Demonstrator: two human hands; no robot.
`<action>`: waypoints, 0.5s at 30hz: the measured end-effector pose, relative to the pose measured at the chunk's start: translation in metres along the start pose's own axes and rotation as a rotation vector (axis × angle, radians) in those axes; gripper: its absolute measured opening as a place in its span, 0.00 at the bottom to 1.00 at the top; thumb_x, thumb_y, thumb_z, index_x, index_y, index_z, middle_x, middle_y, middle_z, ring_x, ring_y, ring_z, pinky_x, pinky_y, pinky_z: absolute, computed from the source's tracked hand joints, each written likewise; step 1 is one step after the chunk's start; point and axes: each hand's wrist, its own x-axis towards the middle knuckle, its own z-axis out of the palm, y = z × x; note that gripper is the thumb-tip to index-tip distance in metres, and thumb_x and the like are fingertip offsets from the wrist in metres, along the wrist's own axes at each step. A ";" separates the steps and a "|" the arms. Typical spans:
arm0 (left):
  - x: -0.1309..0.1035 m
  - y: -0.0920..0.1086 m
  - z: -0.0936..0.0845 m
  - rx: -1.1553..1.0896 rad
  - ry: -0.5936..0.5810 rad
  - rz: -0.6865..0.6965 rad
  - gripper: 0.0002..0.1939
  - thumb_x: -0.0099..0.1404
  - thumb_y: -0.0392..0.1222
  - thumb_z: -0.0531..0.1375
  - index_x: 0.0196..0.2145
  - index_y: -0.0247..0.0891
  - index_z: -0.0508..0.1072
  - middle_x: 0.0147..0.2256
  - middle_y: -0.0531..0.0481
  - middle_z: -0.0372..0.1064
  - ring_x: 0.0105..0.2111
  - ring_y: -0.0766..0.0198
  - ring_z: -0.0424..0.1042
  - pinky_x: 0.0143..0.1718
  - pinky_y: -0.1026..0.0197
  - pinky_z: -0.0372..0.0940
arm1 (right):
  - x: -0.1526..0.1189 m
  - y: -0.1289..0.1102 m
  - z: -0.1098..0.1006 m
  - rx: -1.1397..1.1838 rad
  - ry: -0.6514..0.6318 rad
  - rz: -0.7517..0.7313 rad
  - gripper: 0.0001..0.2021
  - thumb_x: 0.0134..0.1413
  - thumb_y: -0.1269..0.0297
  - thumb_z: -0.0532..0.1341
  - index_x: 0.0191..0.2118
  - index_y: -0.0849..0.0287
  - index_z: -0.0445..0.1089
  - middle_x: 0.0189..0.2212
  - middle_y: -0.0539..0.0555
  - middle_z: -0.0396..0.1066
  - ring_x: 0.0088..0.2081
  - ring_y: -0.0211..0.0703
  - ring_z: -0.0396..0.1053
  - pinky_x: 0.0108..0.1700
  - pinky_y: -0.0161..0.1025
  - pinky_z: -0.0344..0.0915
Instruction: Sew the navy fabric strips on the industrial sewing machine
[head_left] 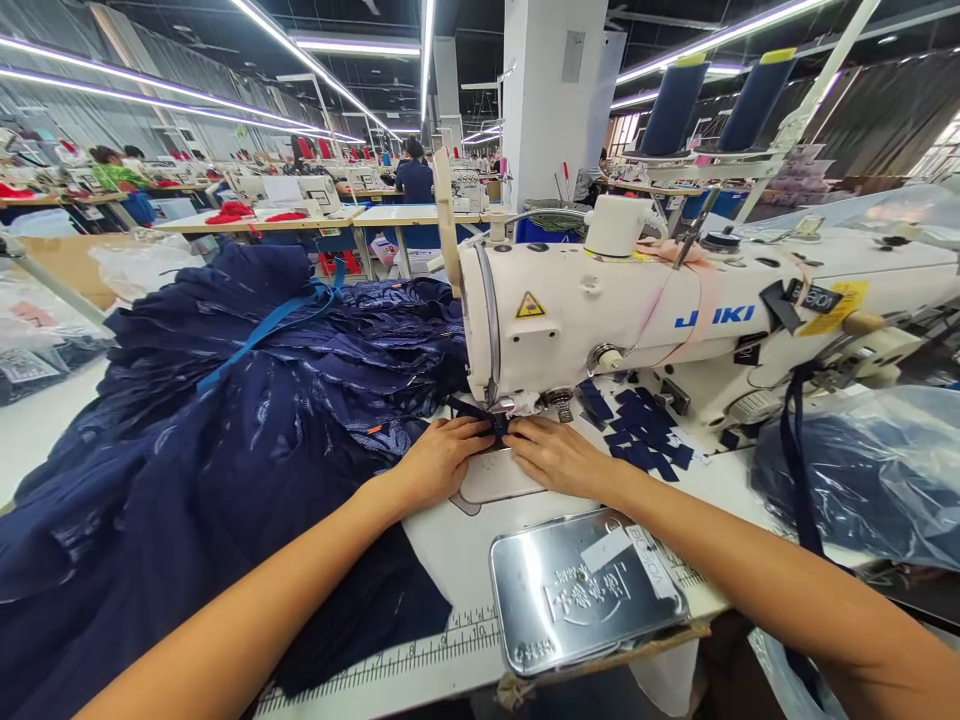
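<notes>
Left of my hands, the heaped navy fabric shows paler blue patches; beyond them, my rounded white sewing machine carries blue lettering.

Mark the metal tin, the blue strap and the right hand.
Metal tin (589,592): head view, middle of its lid.
Blue strap (256,336): head view, partway along its length.
Right hand (559,456): head view, back of the hand.
</notes>
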 end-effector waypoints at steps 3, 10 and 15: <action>0.003 -0.006 0.000 -0.009 0.021 0.009 0.25 0.54 0.25 0.48 0.48 0.38 0.68 0.54 0.45 0.61 0.54 0.56 0.59 0.50 0.49 0.59 | -0.002 0.003 0.000 0.045 -0.002 0.024 0.12 0.57 0.69 0.50 0.40 0.65 0.68 0.41 0.61 0.68 0.40 0.45 0.68 0.39 0.43 0.69; 0.011 -0.019 0.001 -0.014 0.040 0.052 0.25 0.54 0.26 0.48 0.48 0.38 0.68 0.52 0.46 0.64 0.53 0.58 0.60 0.51 0.52 0.59 | 0.007 0.020 0.010 0.204 -0.042 0.238 0.12 0.57 0.69 0.50 0.41 0.62 0.69 0.37 0.55 0.72 0.37 0.42 0.70 0.41 0.40 0.68; 0.009 -0.012 0.005 0.108 0.127 0.022 0.21 0.56 0.28 0.49 0.46 0.36 0.69 0.49 0.42 0.66 0.52 0.56 0.61 0.49 0.50 0.60 | 0.026 0.031 0.029 0.129 -0.014 0.369 0.15 0.57 0.71 0.46 0.40 0.61 0.69 0.29 0.55 0.73 0.33 0.43 0.71 0.37 0.41 0.69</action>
